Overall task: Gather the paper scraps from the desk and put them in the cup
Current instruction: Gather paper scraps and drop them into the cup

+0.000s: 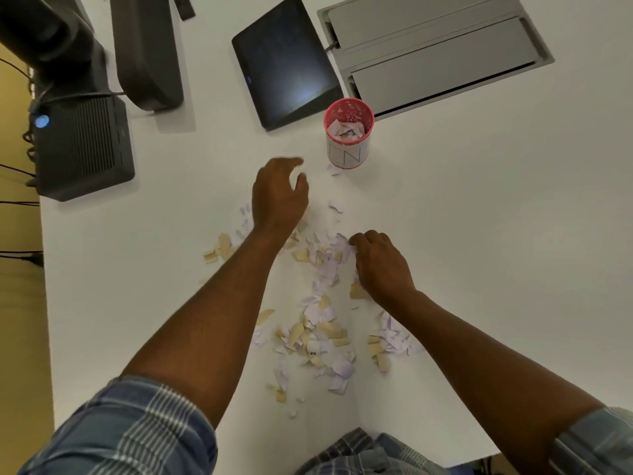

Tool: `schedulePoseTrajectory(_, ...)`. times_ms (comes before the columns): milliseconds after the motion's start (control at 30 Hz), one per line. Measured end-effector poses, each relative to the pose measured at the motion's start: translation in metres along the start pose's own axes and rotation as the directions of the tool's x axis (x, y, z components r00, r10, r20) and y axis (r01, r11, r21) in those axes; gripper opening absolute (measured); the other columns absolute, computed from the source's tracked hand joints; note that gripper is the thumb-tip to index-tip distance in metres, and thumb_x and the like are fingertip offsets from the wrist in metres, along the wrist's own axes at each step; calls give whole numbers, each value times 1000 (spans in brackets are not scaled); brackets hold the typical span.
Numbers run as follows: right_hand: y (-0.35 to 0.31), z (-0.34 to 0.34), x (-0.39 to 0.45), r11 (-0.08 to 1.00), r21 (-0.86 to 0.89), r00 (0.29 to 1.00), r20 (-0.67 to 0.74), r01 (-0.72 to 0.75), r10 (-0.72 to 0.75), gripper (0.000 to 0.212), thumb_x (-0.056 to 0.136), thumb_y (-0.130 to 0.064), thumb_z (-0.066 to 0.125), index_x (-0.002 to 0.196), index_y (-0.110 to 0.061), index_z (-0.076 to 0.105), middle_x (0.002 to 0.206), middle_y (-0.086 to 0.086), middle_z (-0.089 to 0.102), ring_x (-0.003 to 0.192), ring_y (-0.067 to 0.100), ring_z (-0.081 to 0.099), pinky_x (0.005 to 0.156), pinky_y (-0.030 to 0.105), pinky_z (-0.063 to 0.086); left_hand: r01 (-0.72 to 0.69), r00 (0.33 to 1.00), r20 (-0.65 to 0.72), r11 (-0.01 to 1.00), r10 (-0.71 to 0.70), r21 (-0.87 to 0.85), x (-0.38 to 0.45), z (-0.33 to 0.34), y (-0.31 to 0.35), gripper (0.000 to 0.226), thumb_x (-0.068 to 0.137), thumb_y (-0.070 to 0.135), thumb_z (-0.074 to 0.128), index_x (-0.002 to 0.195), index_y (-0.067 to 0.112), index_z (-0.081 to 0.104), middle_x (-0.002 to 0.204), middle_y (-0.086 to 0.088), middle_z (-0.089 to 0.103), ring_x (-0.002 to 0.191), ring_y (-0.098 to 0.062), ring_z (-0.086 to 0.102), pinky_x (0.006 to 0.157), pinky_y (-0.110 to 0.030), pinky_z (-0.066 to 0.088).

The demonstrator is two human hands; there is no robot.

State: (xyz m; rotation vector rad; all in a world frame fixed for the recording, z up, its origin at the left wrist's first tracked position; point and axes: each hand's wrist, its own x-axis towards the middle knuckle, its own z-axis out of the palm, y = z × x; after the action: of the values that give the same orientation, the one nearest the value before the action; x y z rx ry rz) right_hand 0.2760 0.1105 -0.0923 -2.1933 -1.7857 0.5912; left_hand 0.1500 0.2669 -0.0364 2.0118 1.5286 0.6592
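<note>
Gathering is the step in hand: the right hand (380,262) sits low on the white worktop (496,217), fingers curled down onto the near edge of the torn white and tan paper scraps (322,323), though whether it actually pinches any I cannot tell. The left hand (279,193) hovers above the scatter, fingers loose and spread, holding nothing visible. Just beyond it stands the pink-rimmed white paper cup (348,145), upright, already part-filled with scraps. Most of the litter lies between and behind the arms. Next move, I'd judge: pinch up a bunch and carry it forward to the cup mouth.
</note>
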Motion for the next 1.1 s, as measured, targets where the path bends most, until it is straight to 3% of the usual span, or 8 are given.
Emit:
schedulePoseTrajectory(167, 3, 6, 4, 999, 42, 999, -33, -25, 26, 38, 84, 3, 50, 118, -11, 60, 103, 9, 62, 92, 27, 54, 64, 33, 47, 84, 943, 269, 922, -197, 379, -33, 2, -52, 70, 83, 53, 59, 144, 29, 33, 156, -13, 19, 143, -36, 15, 115, -50, 18)
schedulePoseTrajectory(267, -1, 5, 13, 999, 42, 1000, -30, 0, 2, 28, 86, 1, 52, 106, -10, 68, 97, 9, 63, 87, 26, 53, 68, 34, 48, 88, 897, 371, 917, -243, 388, -44, -1, -69, 78, 80, 61, 58, 146, 35, 26, 159, -10, 7, 145, -36, 6, 114, -55, 19)
schedulePoseTrajectory(400, -6, 1, 28, 993, 116, 995, -93, -19, 30, 25, 88, -2, 53, 108, -9, 66, 103, 10, 60, 94, 26, 53, 69, 34, 48, 23, 896, 404, 928, -183, 371, -62, 0, -67, 70, 82, 54, 61, 142, 26, 38, 157, -11, 17, 142, -34, 17, 111, -52, 29)
schedulePoseTrajectory(500, -11, -5, 48, 994, 106, 992, -121, 34, -21, 33, 90, -7, 51, 123, -7, 56, 122, 12, 56, 109, 28, 52, 80, 34, 47, -59, 911, 399, 922, -108, 383, -79, 2, -64, 60, 84, 43, 62, 136, 20, 45, 153, -13, 27, 138, -33, 26, 107, -48, 35)
schedulePoseTrajectory(600, -13, -10, 77, 997, 57, 999, -13, 42, -41, 52, 93, -14, 53, 142, -10, 36, 149, 12, 35, 136, 28, 32, 106, 39, 36, -92, 923, 379, 925, -59, 368, -98, 4, -61, 46, 88, 30, 60, 131, 18, 52, 147, -12, 37, 133, -31, 35, 102, -45, 40)
schedulePoseTrajectory(800, -10, -15, 119, 998, -62, 981, 194, 8, 4, 80, 89, -35, 63, 149, -15, 16, 159, 10, 12, 145, 29, 13, 114, 45, 23, -117, 930, 366, 932, -17, 342, -123, 5, -52, 27, 92, 19, 53, 117, 15, 64, 135, -11, 50, 120, -30, 47, 88, -43, 51)
schedulePoseTrajectory(900, -8, -13, 116, 996, -83, 977, 211, 40, -22, 79, 87, -36, 65, 148, -14, 21, 157, 11, 17, 143, 30, 17, 113, 45, 25, -109, 929, 371, 945, -14, 309, -134, 4, -50, 26, 90, 14, 55, 112, 15, 67, 132, -10, 53, 115, -30, 49, 81, -41, 52)
schedulePoseTrajectory(1100, -12, -7, 79, 993, -16, 988, 99, 121, -119, 45, 88, -14, 58, 132, -10, 48, 131, 11, 47, 117, 27, 42, 92, 36, 44, -99, 924, 382, 943, -31, 317, -150, 3, -47, 23, 91, 18, 55, 110, 16, 68, 130, -4, 56, 112, -24, 52, 78, -37, 53)
